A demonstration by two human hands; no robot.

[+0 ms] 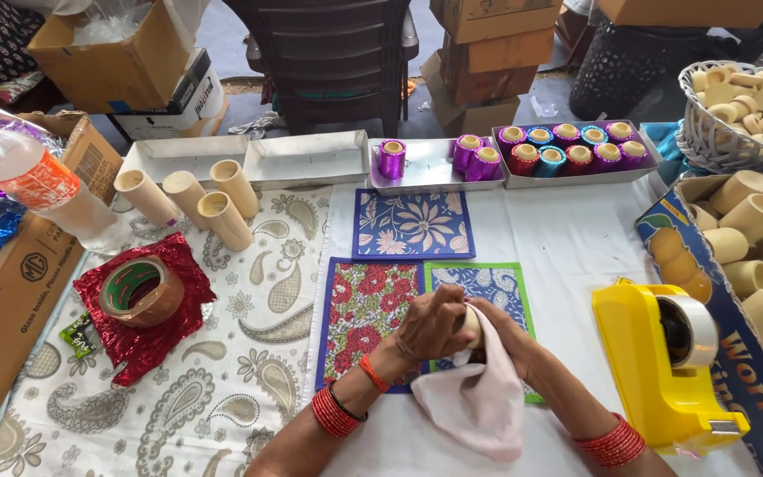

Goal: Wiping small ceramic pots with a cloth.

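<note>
A work table [567, 238] under a white cloth fills the view, with cardboard boxes and a dark chair [333, 53] behind it. Along the back edge stand metal trays [298, 159], the right ones holding cups wrapped in shiny purple, red and blue foil [567, 146]. At the right sits a box of plain cream cups [757, 238], with a yellow tape dispenser [664, 362] in front of it. At the left a roll of brown tape [141, 291] lies on red foil [147, 340], near three bare tubes [196, 194]. Printed paper squares [412, 223] lie in the middle. Over them, the left hand [430, 325] and right hand [505, 331] close together around a small cream cup [468, 322], fingers curled on it, with a pale pink cloth [479, 397] hanging under them.
</note>
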